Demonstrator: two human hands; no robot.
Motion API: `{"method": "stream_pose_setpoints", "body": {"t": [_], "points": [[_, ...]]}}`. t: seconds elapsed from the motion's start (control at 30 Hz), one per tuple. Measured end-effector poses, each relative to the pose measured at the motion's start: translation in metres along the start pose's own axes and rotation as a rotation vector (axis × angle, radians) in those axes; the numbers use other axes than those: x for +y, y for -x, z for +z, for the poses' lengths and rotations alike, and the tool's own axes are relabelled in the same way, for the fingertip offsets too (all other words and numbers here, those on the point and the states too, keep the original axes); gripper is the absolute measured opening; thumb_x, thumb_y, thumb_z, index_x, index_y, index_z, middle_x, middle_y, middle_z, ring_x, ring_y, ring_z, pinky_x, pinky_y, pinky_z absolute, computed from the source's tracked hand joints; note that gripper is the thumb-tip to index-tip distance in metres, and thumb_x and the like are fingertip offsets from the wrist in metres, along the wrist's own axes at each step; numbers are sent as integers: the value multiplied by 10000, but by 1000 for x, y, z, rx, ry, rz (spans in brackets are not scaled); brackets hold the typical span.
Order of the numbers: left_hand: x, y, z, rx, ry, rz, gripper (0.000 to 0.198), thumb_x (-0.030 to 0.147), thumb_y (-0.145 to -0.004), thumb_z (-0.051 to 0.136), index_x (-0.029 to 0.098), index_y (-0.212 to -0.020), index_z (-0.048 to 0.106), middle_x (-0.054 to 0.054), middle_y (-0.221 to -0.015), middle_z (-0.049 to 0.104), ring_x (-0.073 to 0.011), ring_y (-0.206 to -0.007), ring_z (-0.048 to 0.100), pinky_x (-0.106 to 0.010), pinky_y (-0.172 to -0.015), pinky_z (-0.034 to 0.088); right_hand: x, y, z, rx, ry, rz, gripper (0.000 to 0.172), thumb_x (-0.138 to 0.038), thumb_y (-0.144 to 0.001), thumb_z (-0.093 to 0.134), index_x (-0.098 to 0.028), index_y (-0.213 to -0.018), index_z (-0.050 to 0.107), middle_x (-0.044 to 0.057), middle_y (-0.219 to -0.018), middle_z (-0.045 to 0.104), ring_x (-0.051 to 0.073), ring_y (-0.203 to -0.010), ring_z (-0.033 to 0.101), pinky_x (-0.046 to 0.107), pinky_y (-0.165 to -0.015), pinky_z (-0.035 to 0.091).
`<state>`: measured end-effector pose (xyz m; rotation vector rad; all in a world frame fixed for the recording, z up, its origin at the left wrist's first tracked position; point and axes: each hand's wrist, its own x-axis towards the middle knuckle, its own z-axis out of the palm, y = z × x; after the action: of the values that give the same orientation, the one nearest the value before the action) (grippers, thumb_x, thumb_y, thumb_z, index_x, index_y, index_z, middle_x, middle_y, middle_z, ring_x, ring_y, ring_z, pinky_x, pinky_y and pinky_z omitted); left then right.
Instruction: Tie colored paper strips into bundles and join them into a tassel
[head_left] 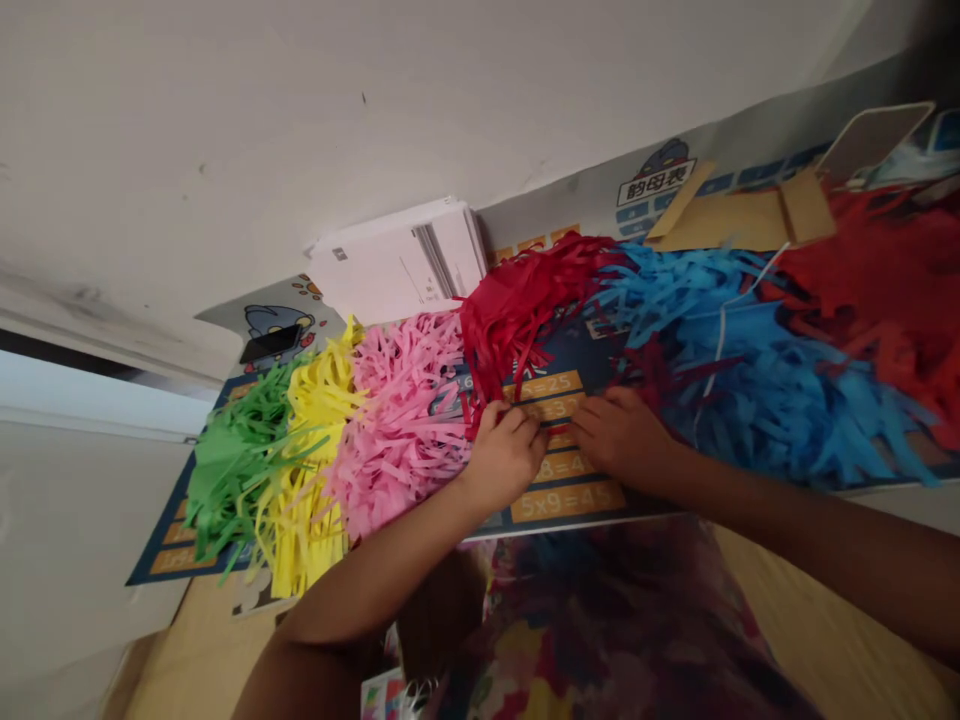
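My left hand (508, 450) is closed, its curled fingers on strands of dark red paper fringe (517, 300) low over the mat. Just right of it, my right hand (619, 430) also has its fingers pressed together, near dark red strands. A thin red strip (556, 430) shows between the two hands. Pink fringe (405, 430) lies left of my left hand, and blue fringe (772, 400) spreads beyond my right hand and partly beside its forearm.
Yellow fringe (307, 470) and green fringe (236, 465) lie far left. White cards (397, 262) are stacked by the wall. Red fringe (900, 290), a brown paper piece (727, 220) and a white cord (721, 340) are at right. A dark phone-like object (270, 345) rests upper left.
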<state>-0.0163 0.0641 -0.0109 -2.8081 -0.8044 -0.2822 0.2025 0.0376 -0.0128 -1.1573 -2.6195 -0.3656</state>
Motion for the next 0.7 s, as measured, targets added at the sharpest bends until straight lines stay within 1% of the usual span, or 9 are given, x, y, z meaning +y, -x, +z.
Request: {"method": "stream_pose_setpoints", "body": {"t": [0.07,0.13,0.17,0.27,0.33,0.4,0.53,0.7], "points": [[-2,10,0,20,53,-20,155,212,-983,544,186,-1036,688,-48,-909,718,-209,-914,581,-430,-895,360,8,11,3,54,3,-6,236,-97,-956,484,-190,-875,685,47,-853,696,208,-839,532,383,-794,297],[-5,19,1,46,132,-81,163,228,-986,550,197,-1050,697,-45,-914,732,-200,-901,596,-410,-862,366,18,19,8,92,-29,-4,218,-119,-963,494,-184,-890,690,50,-889,712,206,-852,547,377,-791,295],[-6,22,2,57,176,-123,161,237,-985,557,204,-1037,706,-42,-905,736,-195,-889,603,-402,-846,369,22,22,10,90,-57,4,213,-132,-967,498,-187,-897,691,48,-906,715,206,-866,554,375,-791,294],[-9,26,5,57,325,-284,155,284,-968,591,221,-967,733,-43,-899,737,-189,-872,620,-386,-813,388,31,23,15,53,-144,45,220,-195,-980,506,-201,-861,691,38,-887,710,205,-851,559,373,-770,281],[-10,26,6,46,432,-386,154,315,-949,621,230,-902,741,-39,-897,734,-188,-867,627,-379,-801,399,33,19,16,-2,-192,101,234,-229,-980,506,-202,-836,688,43,-884,701,207,-841,559,372,-756,274],[-11,25,6,44,508,-454,160,332,-935,640,236,-859,741,-34,-888,732,-190,-865,631,-378,-792,396,34,15,16,-58,-236,157,235,-248,-970,508,-196,-822,683,49,-887,690,210,-843,560,371,-754,276],[-9,22,4,26,508,-500,182,344,-941,621,236,-848,735,-37,-877,733,-202,-859,625,-390,-766,362,38,8,14,-169,-304,184,228,-271,-952,507,-183,-816,668,51,-867,667,215,-845,572,367,-758,284],[-9,12,-1,-20,447,-458,160,287,-909,615,221,-785,691,-26,-858,713,-206,-856,605,-400,-761,344,43,-5,10,-308,-315,215,218,-278,-922,531,-185,-776,663,60,-843,671,220,-800,580,354,-706,257]]}}
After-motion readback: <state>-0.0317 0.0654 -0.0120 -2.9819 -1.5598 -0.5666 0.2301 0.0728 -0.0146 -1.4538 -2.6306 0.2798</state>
